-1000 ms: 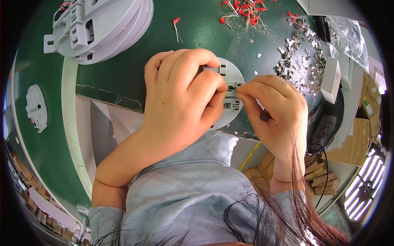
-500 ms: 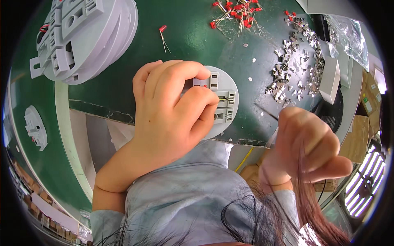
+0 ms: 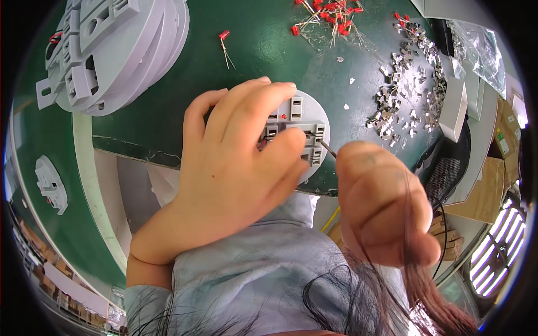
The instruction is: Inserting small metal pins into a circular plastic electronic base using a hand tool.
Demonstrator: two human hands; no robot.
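A: Where does the grey round housing lie against the fingers?
B: On the green table, close to its near edge; the left hand covers its left part, back of the hand upward, while its right part shows beyond the fingertips, with slotted blocks and a small red spot.
A: And how do those left fingers stand?
B: Bent and somewhat spread; one fingertip lies at the upper rim, another over the middle block, the lowest one near the lower right; whether they pinch anything I cannot tell, since their undersides are hidden.
A: The right hand?
B: Folded into a fist, just right of the housing and apart from the left hand; it is closed on a thin dark rod, which sticks out leftward to the slotted block at the housing's right side; whether the tip touches, I cannot tell.
A: What lies about them?
B: Beyond the left hand, a single red two-legged part; farther off, a heap of similar red parts; to the right, scattered small metal clips, with a white block-shaped box beside them; at upper left, a stack of larger grey housings, well apart from the right hand.
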